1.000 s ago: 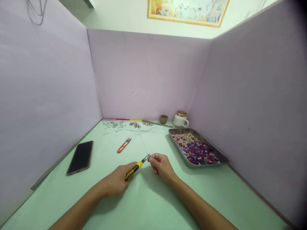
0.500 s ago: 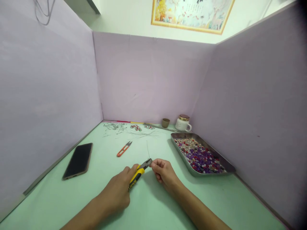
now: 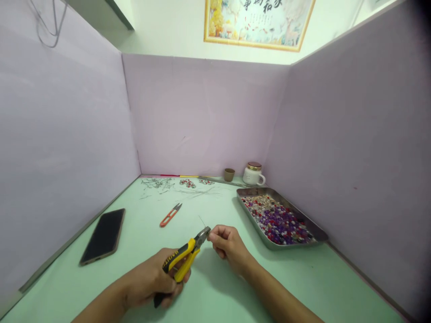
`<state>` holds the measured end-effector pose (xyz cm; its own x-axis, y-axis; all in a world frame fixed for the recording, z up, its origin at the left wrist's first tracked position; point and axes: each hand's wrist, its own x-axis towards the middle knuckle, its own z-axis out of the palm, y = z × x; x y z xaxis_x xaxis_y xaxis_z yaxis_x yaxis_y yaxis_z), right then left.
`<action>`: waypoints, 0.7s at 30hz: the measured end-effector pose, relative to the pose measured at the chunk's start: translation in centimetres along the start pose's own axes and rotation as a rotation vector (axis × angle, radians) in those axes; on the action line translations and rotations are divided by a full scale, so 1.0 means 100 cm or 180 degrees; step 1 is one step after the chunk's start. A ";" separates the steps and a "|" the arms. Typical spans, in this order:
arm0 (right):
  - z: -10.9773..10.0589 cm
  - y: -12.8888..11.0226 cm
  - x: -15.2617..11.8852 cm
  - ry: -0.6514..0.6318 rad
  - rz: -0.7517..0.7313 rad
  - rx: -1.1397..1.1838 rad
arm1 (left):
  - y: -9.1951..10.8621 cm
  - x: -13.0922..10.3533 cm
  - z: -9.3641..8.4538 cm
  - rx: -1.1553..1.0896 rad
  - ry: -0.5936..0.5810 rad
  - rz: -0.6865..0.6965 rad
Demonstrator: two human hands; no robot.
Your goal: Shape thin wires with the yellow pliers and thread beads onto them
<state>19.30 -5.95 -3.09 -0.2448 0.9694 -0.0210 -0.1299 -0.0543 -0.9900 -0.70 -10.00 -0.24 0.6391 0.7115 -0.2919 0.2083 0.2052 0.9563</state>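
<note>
My left hand [image 3: 161,278] is wrapped round the yellow and black pliers [image 3: 185,259], whose metal jaws point up and to the right. The tips of the jaws meet the fingertips of my right hand [image 3: 229,246], which is closed in a pinch. What the pinch holds is too small to make out. A thin wire [image 3: 202,220] sticks up from the jaws. Beyond the pliers, the red thread snips [image 3: 170,215] lie on the green tabletop [image 3: 208,204].
A metal tray [image 3: 254,220] of mixed beads lies at the right, a black phone [image 3: 103,235] at the left. Toward the back are wire scraps [image 3: 157,184], beaded pieces [image 3: 187,183], a small brown cup [image 3: 229,174] and a white lidded mug [image 3: 252,175]. Purple panels [image 3: 202,112] enclose the table.
The pliers have turned in my left hand, and both handles now show. My left hand has shifted left and down. The wire stands out shorter and leans left. The camera view has shifted slightly.
</note>
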 end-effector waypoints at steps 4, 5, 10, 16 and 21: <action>0.004 -0.004 -0.001 0.0183 0.0424 -0.0120 | -0.004 0.000 0.001 0.1867 0.0889 0.0434; 0.005 -0.004 -0.001 0.0221 0.0507 -0.0144 | -0.007 0.000 0.002 0.2245 0.1051 0.0397; 0.008 -0.005 0.000 0.0358 0.0672 -0.0164 | -0.022 0.006 0.009 0.3634 0.1589 -0.0088; 0.000 0.005 0.006 0.0109 0.0196 -0.0205 | -0.015 0.005 0.011 0.2403 0.1395 0.0400; -0.003 0.011 0.006 -0.0068 -0.0086 0.0153 | -0.004 -0.001 0.007 -0.0192 0.0138 -0.0075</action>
<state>19.34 -5.31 -4.20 -0.2608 0.9653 0.0092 -0.1827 -0.0400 -0.9823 -0.33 -10.65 -0.56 0.6017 0.7341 -0.3146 0.1771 0.2615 0.9488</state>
